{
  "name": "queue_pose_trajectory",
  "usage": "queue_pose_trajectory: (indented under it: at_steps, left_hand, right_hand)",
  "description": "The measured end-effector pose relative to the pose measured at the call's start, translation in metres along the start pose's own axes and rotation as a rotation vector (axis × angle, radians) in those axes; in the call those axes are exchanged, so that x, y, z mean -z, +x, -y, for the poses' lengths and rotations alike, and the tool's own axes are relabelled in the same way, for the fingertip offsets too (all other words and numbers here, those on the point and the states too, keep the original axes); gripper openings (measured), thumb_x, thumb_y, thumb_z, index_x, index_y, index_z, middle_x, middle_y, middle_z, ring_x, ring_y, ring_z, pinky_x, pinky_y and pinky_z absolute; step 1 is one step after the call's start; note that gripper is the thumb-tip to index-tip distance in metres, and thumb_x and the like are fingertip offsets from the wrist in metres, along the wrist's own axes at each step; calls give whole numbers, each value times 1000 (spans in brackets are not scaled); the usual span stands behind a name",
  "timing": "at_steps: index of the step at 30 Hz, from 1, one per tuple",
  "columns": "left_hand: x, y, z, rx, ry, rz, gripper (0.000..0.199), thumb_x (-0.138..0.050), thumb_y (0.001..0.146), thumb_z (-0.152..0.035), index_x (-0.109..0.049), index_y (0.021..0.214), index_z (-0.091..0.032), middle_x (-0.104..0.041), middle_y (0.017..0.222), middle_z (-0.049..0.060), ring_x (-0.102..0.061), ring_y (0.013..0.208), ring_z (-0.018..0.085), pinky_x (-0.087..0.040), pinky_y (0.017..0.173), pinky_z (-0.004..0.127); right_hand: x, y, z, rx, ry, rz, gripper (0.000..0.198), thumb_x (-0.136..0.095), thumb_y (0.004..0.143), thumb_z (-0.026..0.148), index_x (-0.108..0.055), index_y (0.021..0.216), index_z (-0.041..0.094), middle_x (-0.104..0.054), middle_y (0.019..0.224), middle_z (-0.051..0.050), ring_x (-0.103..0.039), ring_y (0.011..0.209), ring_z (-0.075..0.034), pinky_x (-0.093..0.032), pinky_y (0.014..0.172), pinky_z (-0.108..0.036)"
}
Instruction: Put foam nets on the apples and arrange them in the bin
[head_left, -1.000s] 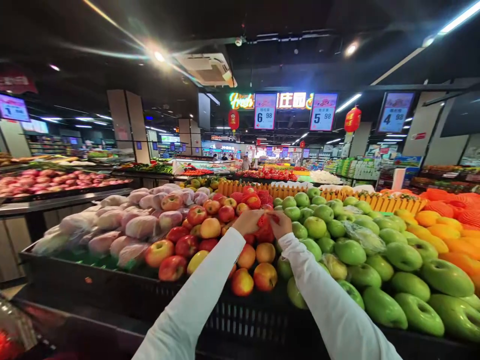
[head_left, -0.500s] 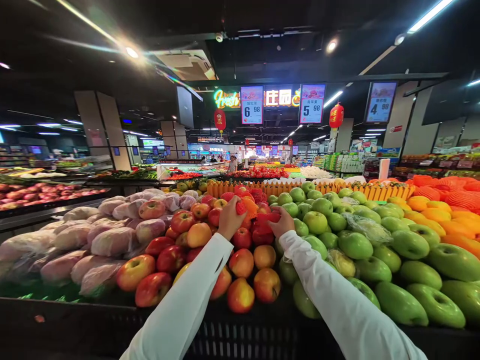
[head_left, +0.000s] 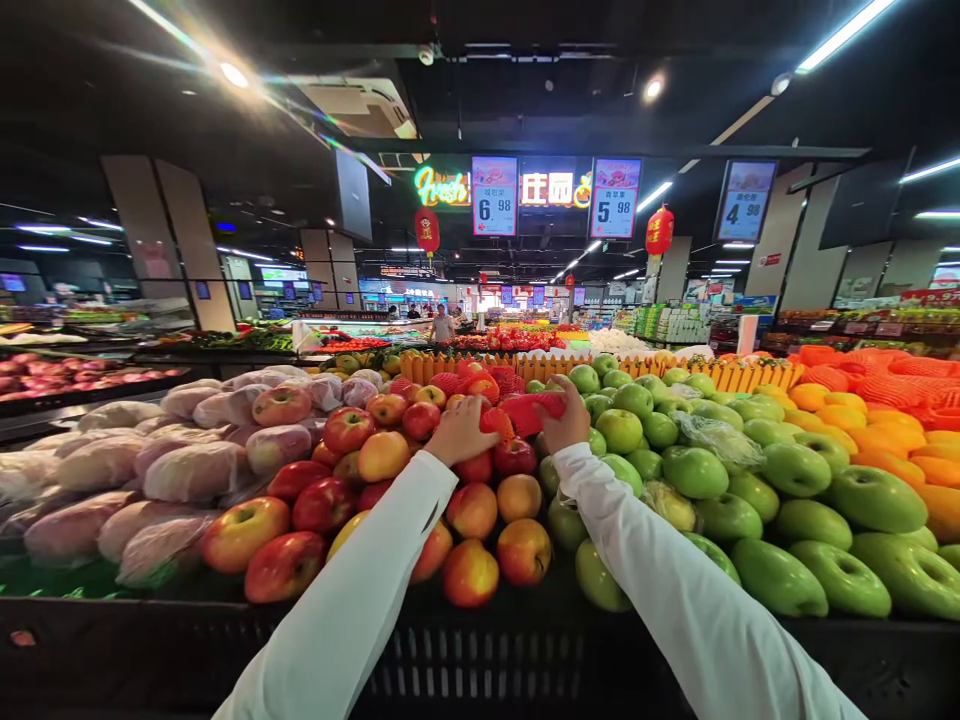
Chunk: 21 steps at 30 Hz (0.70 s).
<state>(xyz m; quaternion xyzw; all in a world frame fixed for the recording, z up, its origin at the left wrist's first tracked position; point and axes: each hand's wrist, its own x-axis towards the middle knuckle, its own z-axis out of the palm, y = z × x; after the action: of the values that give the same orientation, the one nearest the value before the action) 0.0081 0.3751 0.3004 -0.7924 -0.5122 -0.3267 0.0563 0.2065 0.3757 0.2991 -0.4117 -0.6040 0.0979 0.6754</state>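
My right hand is closed on a red foam fruit net, which stretches leftward above the apples. My left hand is closed at the net's other side, its fingertips on an orange-red part of the foam; the exact grip is partly hidden. Red and yellow apples lie under and in front of both hands. Green apples are piled just right of my right hand. Behind my hands, several fruits in red foam nets sit at the back of the pile.
Wrapped pinkish apples lie on the left. Orange fruits and red foam-netted fruits lie at the far right. A low yellow picket fence edges the display behind, and a black crate wall runs along the front. A person stands far back.
My left hand has lowered and turned, its fingers now over the orange-red foam. The red net in my right hand now extends left, higher and more stretched out. The view has shifted slightly.
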Motion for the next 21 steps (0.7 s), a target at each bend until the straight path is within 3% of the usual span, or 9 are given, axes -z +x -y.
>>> queue_pose_trajectory:
  at_steps: [4,9,11,13,16,18,21]
  left_hand:
    - [3,2,-5,-123,-211,-128,57,-62,75,-24,-48,129,-19,-56,139,13,-48,135,29,-35,117,49]
    - [3,7,-8,-123,-257,-195,16,-58,83,-27,-61,96,-17,-69,107,11,-62,107,27,-47,101,45]
    - [5,8,-9,-108,-307,-252,13,-53,87,-27,-61,91,-18,-70,99,9,-64,98,24,-49,95,42]
    - [8,7,-9,-81,-356,-315,13,-52,87,-26,-61,93,-18,-71,99,7,-64,97,22,-49,94,39]
    - [10,7,-8,-54,-377,-334,13,-52,85,-25,-61,92,-18,-71,97,5,-63,95,21,-49,93,37]
    - [8,8,-6,-27,-324,-298,11,-53,84,-25,-61,89,-18,-70,94,5,-63,92,21,-49,90,36]
    - [3,12,0,-18,-184,-196,7,-56,80,-24,-60,79,-18,-69,88,8,-61,85,22,-50,85,38]
  right_hand:
    - [-4,0,-2,45,125,1,59,-62,80,37,-55,136,18,-71,108,-10,-67,90,-24,-56,92,-44]
    - [-8,-1,-2,28,152,9,62,-68,78,43,-55,134,20,-70,112,-9,-67,99,-25,-57,91,-42]
    - [-6,0,1,-60,128,-1,55,-74,72,42,-62,121,20,-72,105,-9,-69,94,-25,-58,86,-42]
    - [-3,1,5,-180,58,-7,38,-80,67,43,-66,93,20,-73,86,-7,-68,80,-24,-57,78,-40]
    - [0,0,13,-284,-62,7,39,-83,62,50,-56,61,22,-61,59,-1,-57,59,-19,-49,66,-37]
    - [0,-1,18,-263,-6,9,45,-83,59,55,-52,56,23,-53,53,3,-47,52,-14,-42,59,-33]
    - [-3,-2,24,-157,311,48,48,-82,55,58,-50,57,22,-48,56,5,-41,54,-11,-37,56,-28]
